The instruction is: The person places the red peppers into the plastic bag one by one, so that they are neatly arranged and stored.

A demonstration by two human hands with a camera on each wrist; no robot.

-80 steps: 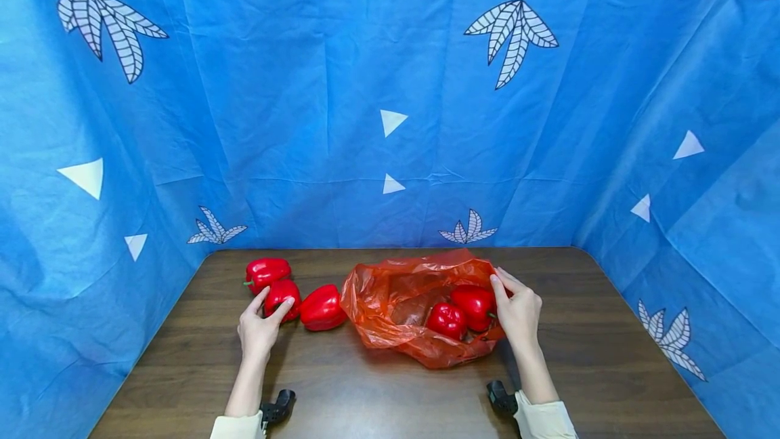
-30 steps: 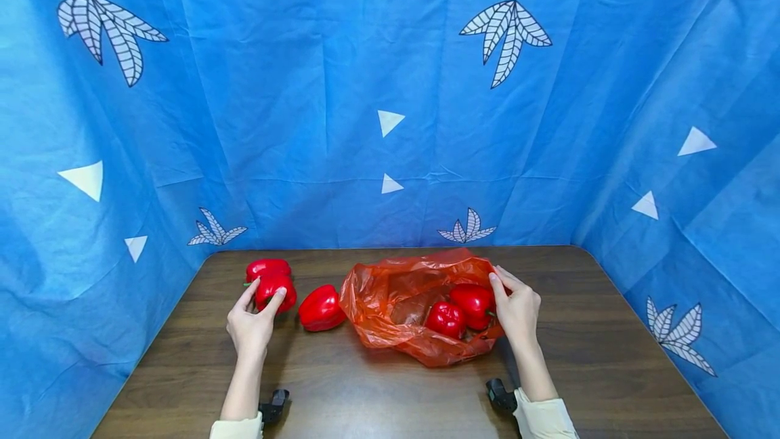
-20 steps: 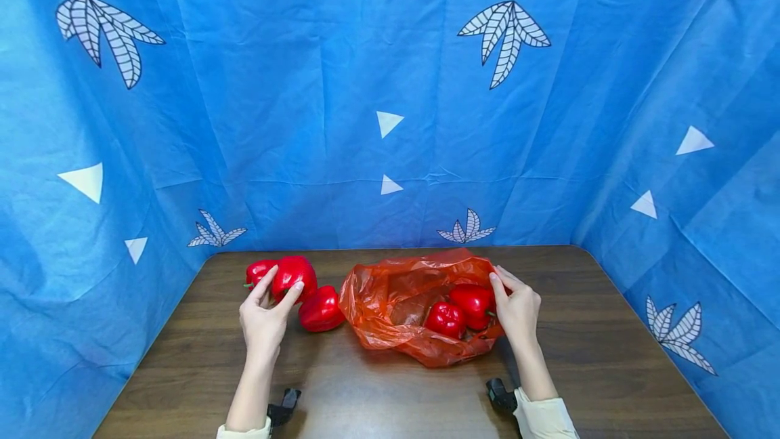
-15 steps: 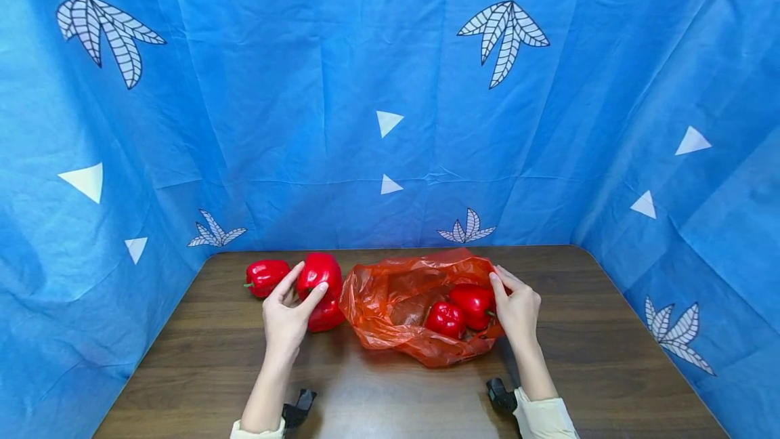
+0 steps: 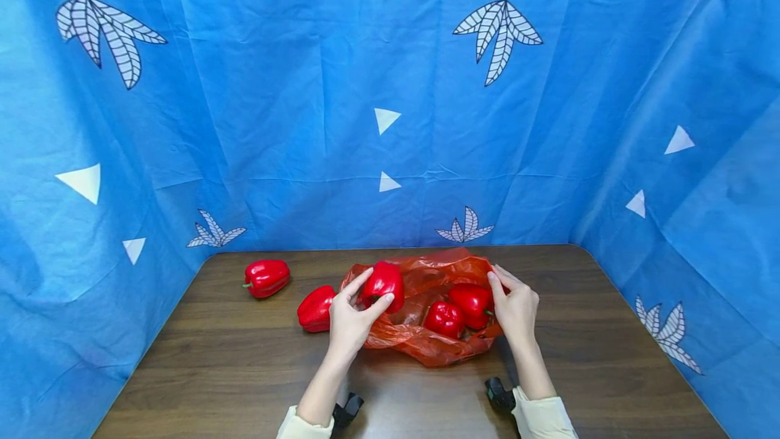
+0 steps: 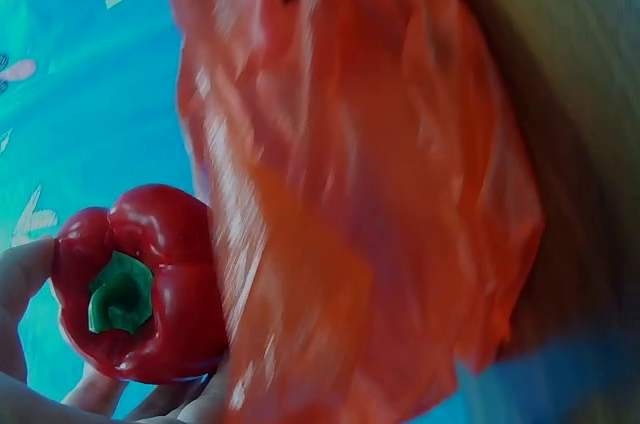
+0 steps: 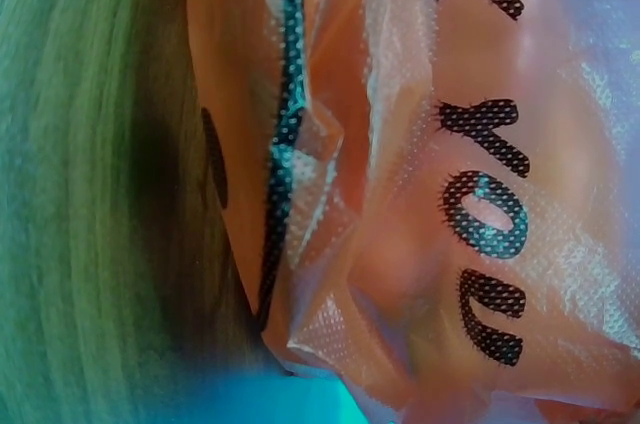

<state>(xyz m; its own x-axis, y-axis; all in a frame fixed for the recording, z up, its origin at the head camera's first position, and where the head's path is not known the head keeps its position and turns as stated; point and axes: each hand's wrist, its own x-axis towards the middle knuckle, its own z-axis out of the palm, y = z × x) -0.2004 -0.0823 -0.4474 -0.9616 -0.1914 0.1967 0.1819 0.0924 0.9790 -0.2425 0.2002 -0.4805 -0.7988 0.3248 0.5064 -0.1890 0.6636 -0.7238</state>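
Observation:
My left hand holds a red bell pepper between thumb and fingers, over the left part of an open orange-red plastic bag. In the left wrist view that bell pepper shows its green stem, right beside the bag's wall. My right hand pinches the bag's right rim. Two more red bell peppers lie inside the bag, one nearer and one behind it. Black lettering on the bag fills much of the right wrist view, where no fingers show.
One red bell pepper lies on the wooden table just left of the bag, partly behind my left hand. Another red bell pepper lies farther back at the left. A blue patterned curtain closes off the back and sides.
My left hand has lifted a bell pepper from the table's left side and carried it right, past another pepper, to above the bag. The right hand stays at the bag's rim.

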